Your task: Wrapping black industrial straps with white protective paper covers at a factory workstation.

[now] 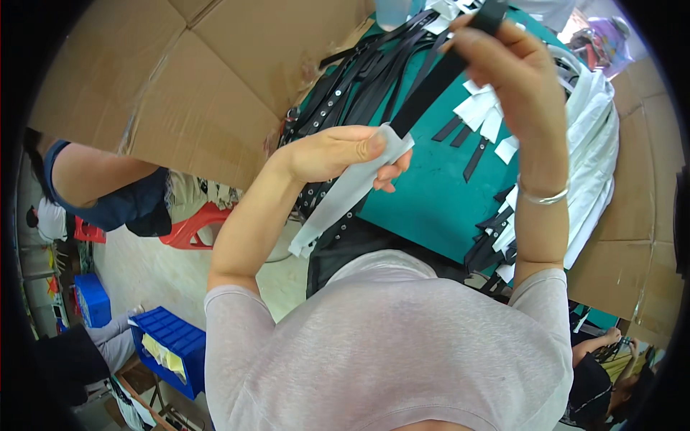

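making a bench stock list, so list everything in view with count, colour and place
held strap: one, black, between both hands
held wrap: one, white, around the strap's lower end
loose straps: many, black, table's far left
strap ends: several, black, table's right half
long wraps: many, white, table's right edge
tabletop: one, green, ahead
container: one, translucent, top
cardboard: several panels, brown, left and right
plastic seat: one, red, left
crates: two, blue, lower left
other people: at least three, dark clothes, left and lower right
bracelet: one, silver, right wrist
shirt: one, pale, bottom
left hand: one, on wrap
right hand: one, on strap
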`<state>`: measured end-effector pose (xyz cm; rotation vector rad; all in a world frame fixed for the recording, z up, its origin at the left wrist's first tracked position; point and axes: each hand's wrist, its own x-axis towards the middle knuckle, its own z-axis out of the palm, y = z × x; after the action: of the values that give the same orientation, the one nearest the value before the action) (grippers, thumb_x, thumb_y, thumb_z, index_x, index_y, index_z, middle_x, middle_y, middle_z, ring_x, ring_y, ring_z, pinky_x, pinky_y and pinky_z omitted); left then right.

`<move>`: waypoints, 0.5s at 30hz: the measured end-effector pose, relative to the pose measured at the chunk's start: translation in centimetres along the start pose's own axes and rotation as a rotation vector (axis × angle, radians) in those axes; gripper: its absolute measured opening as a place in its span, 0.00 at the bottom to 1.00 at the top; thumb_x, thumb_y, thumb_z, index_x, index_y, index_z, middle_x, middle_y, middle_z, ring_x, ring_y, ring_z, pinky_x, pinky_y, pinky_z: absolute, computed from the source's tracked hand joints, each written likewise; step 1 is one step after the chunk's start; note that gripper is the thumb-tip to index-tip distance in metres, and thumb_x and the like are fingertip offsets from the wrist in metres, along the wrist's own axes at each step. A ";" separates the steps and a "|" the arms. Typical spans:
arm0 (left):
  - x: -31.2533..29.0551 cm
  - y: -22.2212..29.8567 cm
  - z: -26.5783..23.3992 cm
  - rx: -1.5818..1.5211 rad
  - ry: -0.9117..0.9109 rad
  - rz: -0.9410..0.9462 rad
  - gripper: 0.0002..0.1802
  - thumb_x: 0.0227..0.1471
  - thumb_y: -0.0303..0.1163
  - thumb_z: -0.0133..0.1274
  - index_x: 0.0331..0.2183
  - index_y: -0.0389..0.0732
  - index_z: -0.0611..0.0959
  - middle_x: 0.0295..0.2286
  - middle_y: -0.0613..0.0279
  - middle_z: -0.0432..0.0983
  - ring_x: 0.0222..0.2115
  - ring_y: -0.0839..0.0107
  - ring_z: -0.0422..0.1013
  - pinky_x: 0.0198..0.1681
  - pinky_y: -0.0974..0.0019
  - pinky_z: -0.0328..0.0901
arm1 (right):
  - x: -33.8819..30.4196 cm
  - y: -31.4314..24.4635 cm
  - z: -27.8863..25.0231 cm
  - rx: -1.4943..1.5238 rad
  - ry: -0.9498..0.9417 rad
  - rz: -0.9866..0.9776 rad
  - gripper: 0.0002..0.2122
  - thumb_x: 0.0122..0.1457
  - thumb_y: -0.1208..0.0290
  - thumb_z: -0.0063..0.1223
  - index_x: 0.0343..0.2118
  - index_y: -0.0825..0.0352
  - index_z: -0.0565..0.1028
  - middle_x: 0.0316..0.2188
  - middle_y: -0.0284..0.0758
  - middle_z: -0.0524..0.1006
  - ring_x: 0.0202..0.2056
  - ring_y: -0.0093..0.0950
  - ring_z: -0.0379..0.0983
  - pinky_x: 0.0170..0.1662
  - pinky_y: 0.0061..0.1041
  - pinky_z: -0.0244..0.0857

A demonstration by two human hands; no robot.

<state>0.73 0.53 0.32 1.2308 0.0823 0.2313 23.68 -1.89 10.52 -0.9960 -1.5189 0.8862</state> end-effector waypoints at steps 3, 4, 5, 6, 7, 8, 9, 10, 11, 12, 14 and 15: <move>0.4 0.7 0.3 -0.039 -0.015 0.084 0.30 0.57 0.52 0.41 0.42 0.30 0.72 0.27 0.64 0.67 0.27 0.73 0.65 0.42 0.59 0.67 | -2.1 0.6 3.1 -0.062 -0.197 0.065 0.10 0.51 0.70 0.57 0.36 0.68 0.77 0.29 0.30 0.77 0.25 0.14 0.69 0.26 0.11 0.59; 0.3 1.1 0.7 -0.004 0.040 0.070 0.28 0.58 0.53 0.39 0.39 0.33 0.72 0.26 0.66 0.65 0.27 0.74 0.64 0.41 0.61 0.66 | -2.9 1.1 3.7 -0.017 -0.237 0.098 0.11 0.52 0.70 0.57 0.37 0.69 0.76 0.29 0.31 0.77 0.25 0.14 0.69 0.26 0.11 0.59; 0.5 1.6 0.8 0.033 0.085 0.058 0.27 0.58 0.54 0.38 0.36 0.36 0.73 0.25 0.67 0.64 0.27 0.75 0.63 0.40 0.64 0.65 | -3.3 1.4 3.9 0.021 -0.269 0.129 0.12 0.52 0.71 0.56 0.39 0.70 0.76 0.30 0.31 0.77 0.25 0.14 0.68 0.26 0.12 0.58; 0.4 0.7 0.1 -0.015 0.041 0.014 0.27 0.57 0.54 0.39 0.36 0.37 0.73 0.25 0.68 0.64 0.27 0.76 0.62 0.40 0.64 0.65 | -2.9 1.4 3.9 0.166 -0.160 0.153 0.12 0.53 0.71 0.55 0.40 0.70 0.75 0.29 0.31 0.76 0.24 0.13 0.66 0.25 0.12 0.57; 0.0 0.0 -0.4 0.000 0.025 -0.019 0.27 0.57 0.55 0.39 0.36 0.37 0.73 0.25 0.68 0.64 0.27 0.77 0.62 0.40 0.64 0.65 | -2.6 1.4 3.7 0.312 -0.052 0.176 0.13 0.54 0.71 0.53 0.41 0.70 0.74 0.29 0.30 0.75 0.24 0.13 0.65 0.24 0.11 0.55; -0.3 -0.8 -0.4 0.011 0.005 -0.056 0.27 0.57 0.55 0.39 0.36 0.37 0.73 0.25 0.69 0.64 0.26 0.77 0.62 0.41 0.64 0.65 | -2.1 1.6 3.2 0.419 0.022 0.187 0.11 0.56 0.72 0.51 0.41 0.70 0.73 0.25 0.28 0.73 0.23 0.12 0.62 0.24 0.11 0.52; -0.6 -1.3 -0.2 0.016 0.050 -0.077 0.28 0.57 0.55 0.39 0.37 0.36 0.73 0.25 0.69 0.64 0.27 0.77 0.62 0.42 0.64 0.65 | -1.8 1.7 2.6 0.414 0.032 0.179 0.11 0.56 0.72 0.51 0.41 0.70 0.73 0.25 0.28 0.73 0.23 0.12 0.62 0.24 0.11 0.52; -0.5 -1.6 0.1 0.021 0.039 -0.080 0.28 0.57 0.55 0.39 0.37 0.36 0.73 0.25 0.69 0.64 0.27 0.77 0.62 0.42 0.64 0.65 | -1.8 1.9 1.9 0.356 -0.009 0.194 0.10 0.56 0.72 0.51 0.39 0.70 0.74 0.24 0.27 0.72 0.23 0.12 0.62 0.24 0.11 0.52; -0.6 -1.9 0.4 -0.014 0.099 -0.087 0.29 0.56 0.56 0.40 0.37 0.36 0.72 0.25 0.68 0.64 0.27 0.76 0.63 0.42 0.62 0.66 | -1.8 2.0 1.7 0.300 -0.061 0.211 0.09 0.56 0.72 0.50 0.38 0.70 0.74 0.23 0.26 0.71 0.23 0.12 0.62 0.24 0.11 0.53; -0.6 -2.0 0.5 -0.050 0.160 -0.095 0.30 0.55 0.56 0.40 0.37 0.35 0.72 0.25 0.67 0.64 0.27 0.76 0.64 0.42 0.60 0.67 | -1.9 2.1 1.8 0.259 -0.073 0.238 0.08 0.56 0.72 0.50 0.35 0.71 0.74 0.24 0.28 0.73 0.23 0.13 0.63 0.24 0.12 0.55; -0.4 -1.7 0.6 -0.037 0.138 -0.079 0.30 0.55 0.56 0.40 0.38 0.35 0.72 0.25 0.67 0.65 0.27 0.75 0.64 0.42 0.60 0.66 | -2.7 2.5 1.9 0.275 -0.066 0.240 0.09 0.56 0.72 0.50 0.36 0.71 0.74 0.24 0.28 0.73 0.23 0.13 0.63 0.25 0.13 0.57; -0.2 -1.5 0.5 -0.028 0.118 -0.065 0.30 0.55 0.56 0.40 0.38 0.35 0.72 0.25 0.67 0.65 0.28 0.75 0.64 0.42 0.59 0.66 | -2.9 2.6 1.9 0.293 -0.060 0.246 0.10 0.56 0.71 0.50 0.37 0.72 0.74 0.25 0.29 0.74 0.23 0.13 0.63 0.25 0.13 0.58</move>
<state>0.79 -0.47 -0.95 1.1843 0.2205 0.2473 22.45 -3.63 6.82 -0.9575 -1.2847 1.2828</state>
